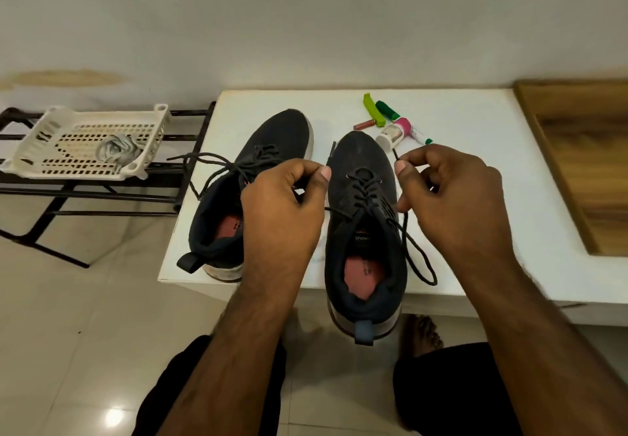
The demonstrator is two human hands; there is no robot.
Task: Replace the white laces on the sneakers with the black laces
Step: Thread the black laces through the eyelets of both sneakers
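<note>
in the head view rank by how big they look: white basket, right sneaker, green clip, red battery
1. right sneaker, though it sits nearer the camera
2. white basket, so its place against the sneaker is unsure
3. green clip
4. red battery

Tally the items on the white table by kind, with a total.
Black sneakers: 2, left and right
Green clip: 1
Green marker: 1
Small red tube: 1
Pink-capped white bottle: 1
Green-tipped pen: 1
Total: 7
</note>
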